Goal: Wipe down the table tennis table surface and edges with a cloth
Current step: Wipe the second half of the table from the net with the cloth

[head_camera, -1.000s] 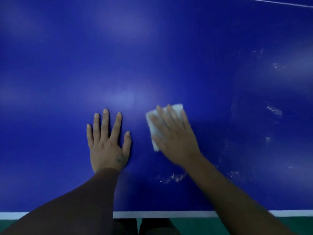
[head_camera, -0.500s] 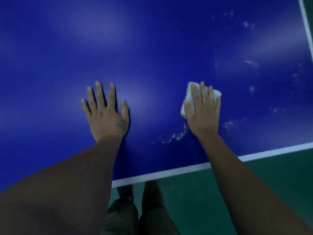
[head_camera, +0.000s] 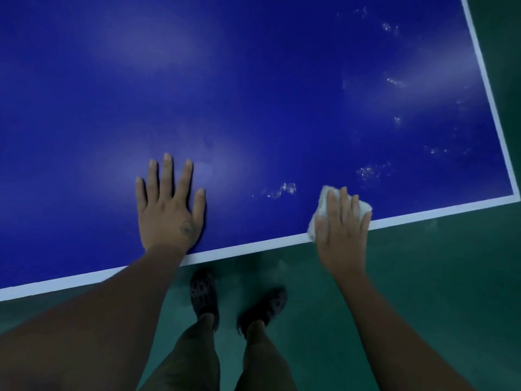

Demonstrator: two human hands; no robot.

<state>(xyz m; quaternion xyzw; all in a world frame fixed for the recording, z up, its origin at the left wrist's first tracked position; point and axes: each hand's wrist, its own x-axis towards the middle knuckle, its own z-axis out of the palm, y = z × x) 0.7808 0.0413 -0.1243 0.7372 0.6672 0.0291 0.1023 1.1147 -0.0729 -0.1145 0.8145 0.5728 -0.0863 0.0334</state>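
Observation:
The blue table tennis table [head_camera: 253, 94] fills the upper view, with a white line along its near edge [head_camera: 245, 248] and right edge. My left hand [head_camera: 169, 207] lies flat on the blue top close to the near edge, fingers straight and spread. My right hand [head_camera: 342, 221] presses a white cloth [head_camera: 322, 206] onto the near edge, fingers straight over it; the palm overhangs the edge. Most of the cloth is hidden under the hand. Pale wet smears [head_camera: 279, 190] lie between the hands and further ones [head_camera: 372, 170] toward the right corner.
Below the table edge is a green floor [head_camera: 423, 277]. My two legs and dark shoes [head_camera: 204, 292] stand just in front of the edge. The table's right corner [head_camera: 514, 197] is near the right side of the view.
My right hand has slid the cloth rightward and back toward me, from the blue surface onto the white near edge. My left hand stays flat on the table. The view has tilted down.

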